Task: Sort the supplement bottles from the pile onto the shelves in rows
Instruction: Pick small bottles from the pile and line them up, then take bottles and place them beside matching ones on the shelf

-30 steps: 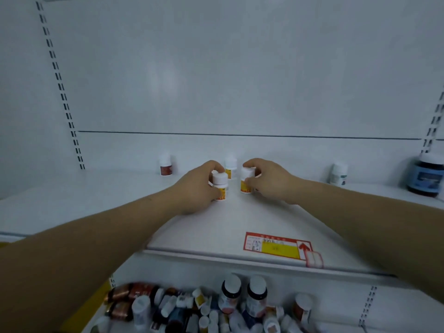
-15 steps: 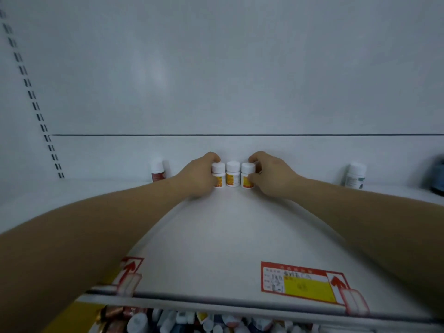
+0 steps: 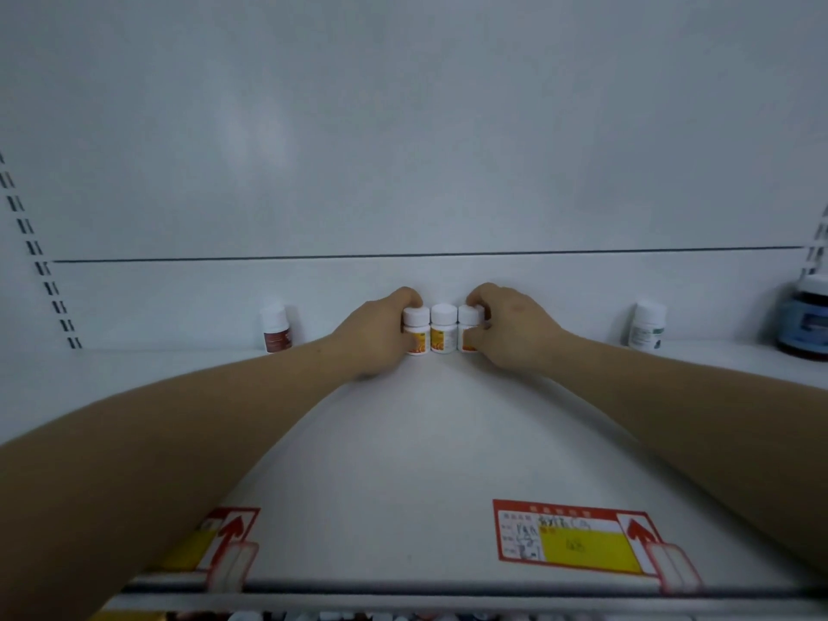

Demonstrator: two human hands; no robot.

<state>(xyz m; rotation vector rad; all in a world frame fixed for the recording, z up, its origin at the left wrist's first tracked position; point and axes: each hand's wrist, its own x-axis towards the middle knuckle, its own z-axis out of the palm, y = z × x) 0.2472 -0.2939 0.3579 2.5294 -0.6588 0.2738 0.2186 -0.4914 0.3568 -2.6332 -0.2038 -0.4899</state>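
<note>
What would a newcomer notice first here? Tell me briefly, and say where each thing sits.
Two bare arms reach to the back of the white shelf. There the left hand grips the left bottle and the right hand grips the right bottle, with the middle bottle between them. Next comes the red and yellow price tag on the shelf's front edge, lower right, then the dark blue jar at far right.

A red-and-yellow price tag lies lower right, its writing seemingly by hand but blurred. A second tag shows partly at lower left. A left rail and a right rail, both slotted, climb the frame's edges. A dark seam crosses the white back panel.
</note>
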